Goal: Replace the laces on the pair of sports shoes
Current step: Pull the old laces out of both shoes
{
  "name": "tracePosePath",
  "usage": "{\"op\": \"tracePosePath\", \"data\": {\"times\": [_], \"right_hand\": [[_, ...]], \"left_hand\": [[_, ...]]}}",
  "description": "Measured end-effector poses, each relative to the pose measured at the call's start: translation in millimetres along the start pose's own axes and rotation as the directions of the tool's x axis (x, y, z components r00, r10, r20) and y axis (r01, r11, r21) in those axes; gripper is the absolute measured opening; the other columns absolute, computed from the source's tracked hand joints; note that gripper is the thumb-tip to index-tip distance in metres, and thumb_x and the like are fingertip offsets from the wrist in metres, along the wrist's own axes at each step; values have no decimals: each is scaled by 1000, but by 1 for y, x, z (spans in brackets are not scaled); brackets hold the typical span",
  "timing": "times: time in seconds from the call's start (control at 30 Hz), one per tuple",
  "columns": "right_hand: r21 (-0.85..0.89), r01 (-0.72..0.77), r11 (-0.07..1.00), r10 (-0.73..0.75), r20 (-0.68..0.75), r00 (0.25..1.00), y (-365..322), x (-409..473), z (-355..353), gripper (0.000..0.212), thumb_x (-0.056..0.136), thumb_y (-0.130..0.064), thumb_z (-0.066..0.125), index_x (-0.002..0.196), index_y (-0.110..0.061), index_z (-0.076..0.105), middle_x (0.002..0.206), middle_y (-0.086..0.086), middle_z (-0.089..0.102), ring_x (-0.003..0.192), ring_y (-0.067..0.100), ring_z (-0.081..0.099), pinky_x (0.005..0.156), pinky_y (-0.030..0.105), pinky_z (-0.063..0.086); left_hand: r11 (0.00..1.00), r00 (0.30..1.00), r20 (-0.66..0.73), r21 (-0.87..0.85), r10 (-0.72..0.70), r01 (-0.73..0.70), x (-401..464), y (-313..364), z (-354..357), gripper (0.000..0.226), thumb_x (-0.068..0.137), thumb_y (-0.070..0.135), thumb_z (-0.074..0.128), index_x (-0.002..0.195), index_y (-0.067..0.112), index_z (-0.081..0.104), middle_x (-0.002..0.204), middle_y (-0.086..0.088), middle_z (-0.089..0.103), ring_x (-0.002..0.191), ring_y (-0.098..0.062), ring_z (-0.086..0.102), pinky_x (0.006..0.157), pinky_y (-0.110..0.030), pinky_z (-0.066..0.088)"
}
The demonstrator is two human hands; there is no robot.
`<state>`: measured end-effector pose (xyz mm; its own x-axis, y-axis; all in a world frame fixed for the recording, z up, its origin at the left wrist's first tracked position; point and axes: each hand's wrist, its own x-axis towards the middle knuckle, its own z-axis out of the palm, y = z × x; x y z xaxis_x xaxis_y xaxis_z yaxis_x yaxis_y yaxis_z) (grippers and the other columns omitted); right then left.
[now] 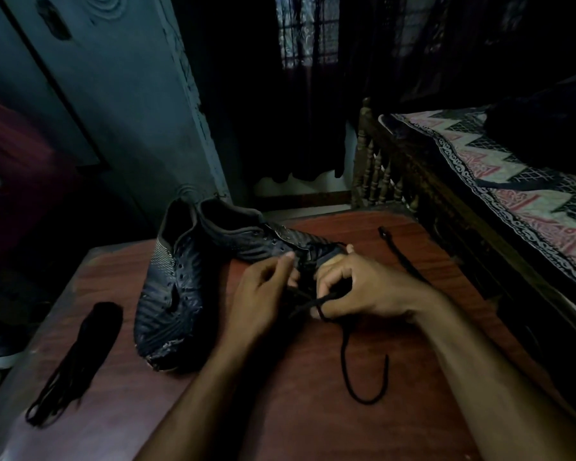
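Step looks like lacing the right-hand shoe [263, 241] near its toe; left hand [263, 294] has fingers curled at the eyelets, seemingly pinching lace, exact contact hidden; right hand [356, 291] pinches the lace [346, 361], which trails in a loop over the table [280, 410]. Next: probably feed the tip through the next eyelet, needs a fine pinch. Other shoe [173, 294] just beside it, unlaced, toe scuffed; bundle [77, 354] of laces far left.
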<state>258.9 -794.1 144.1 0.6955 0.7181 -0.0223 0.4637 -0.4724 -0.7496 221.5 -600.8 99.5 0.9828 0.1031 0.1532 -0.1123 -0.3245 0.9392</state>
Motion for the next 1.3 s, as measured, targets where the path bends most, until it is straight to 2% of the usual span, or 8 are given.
{"op": "tracePosePath", "data": {"times": [0.23, 0.37, 0.47, 0.6, 0.73, 0.83, 1.0, 1.3], "right_hand": [[135, 45, 990, -54, 63, 997, -3, -2, -3, 15, 78, -36, 64, 80, -27, 76, 99, -2, 71, 111, 13, 63, 122, 54, -2], [294, 1, 956, 13, -44, 999, -4, 0, -3, 45, 79, -47, 41, 82, -19, 77, 98, -6, 75, 104, 4, 64, 119, 21, 14], [236, -109, 966, 171, -264, 949, -1, 11, 12, 54, 88, -60, 47, 70, -19, 77, 78, 4, 74, 79, 18, 69, 88, 39, 52], [82, -207, 975, 222, -434, 873, -4, 21, 33, 59, 93, -53, 62, 61, -4, 62, 47, 0, 45, 44, 15, 44, 50, 33, 33], [13, -258, 966, 231, -485, 843, -4, 22, 36, 48, 93, -50, 63, 62, -13, 67, 50, -1, 55, 54, 14, 56, 64, 31, 43], [-188, -309, 932, 162, -546, 822, -11, 20, 35, 35, 93, -52, 61, 69, -27, 66, 78, -11, 68, 98, 8, 59, 120, 41, 16], [-473, -256, 843, -148, -662, 735, -18, 14, 33, 28, 89, -45, 66, 68, -25, 66, 80, -13, 60, 95, 15, 50, 113, 37, 23], [-106, -58, 993, 41, -159, 986, -33, 3, 28, 30, 89, -36, 71, 65, -19, 71, 70, -2, 70, 67, -9, 58, 62, 12, 39]], "left_hand": [[990, 995, 80, -125, -52, 62, 2, -5, 4, 22, 95, 15, 72, 75, 6, 68, 69, -10, 67, 64, -15, 57, 61, -28, 42], [958, 970, 242, -285, 34, 37, -3, 2, -1, 20, 83, 13, 67, 68, 12, 54, 65, -11, 44, 59, -13, 40, 54, -28, 30], [938, 943, 321, -346, 89, 29, -5, 5, -6, 24, 77, 18, 64, 65, 15, 43, 66, -8, 31, 61, -14, 28, 55, -34, 19], [931, 908, 405, -361, 104, 55, -8, 7, -7, 32, 84, 6, 59, 64, 10, 35, 64, -5, 28, 56, -13, 26, 51, -25, 24], [964, 872, 478, -264, 103, 30, -8, 6, -11, 33, 92, 14, 69, 67, 8, 50, 65, -6, 46, 60, -13, 43, 58, -27, 39], [976, 879, 459, -217, 128, -28, -8, 10, -11, 36, 96, 29, 66, 68, 7, 60, 72, -2, 56, 69, -12, 51, 65, -25, 41], [948, 983, 180, -316, 28, 30, -3, 7, -1, 34, 97, 40, 60, 76, 14, 56, 71, -5, 49, 67, -18, 44, 63, -33, 36], [962, 990, 128, -274, 63, -26, 4, 4, -1, 26, 98, 18, 63, 75, 12, 74, 73, -6, 70, 69, -11, 64, 62, -22, 49]]}}
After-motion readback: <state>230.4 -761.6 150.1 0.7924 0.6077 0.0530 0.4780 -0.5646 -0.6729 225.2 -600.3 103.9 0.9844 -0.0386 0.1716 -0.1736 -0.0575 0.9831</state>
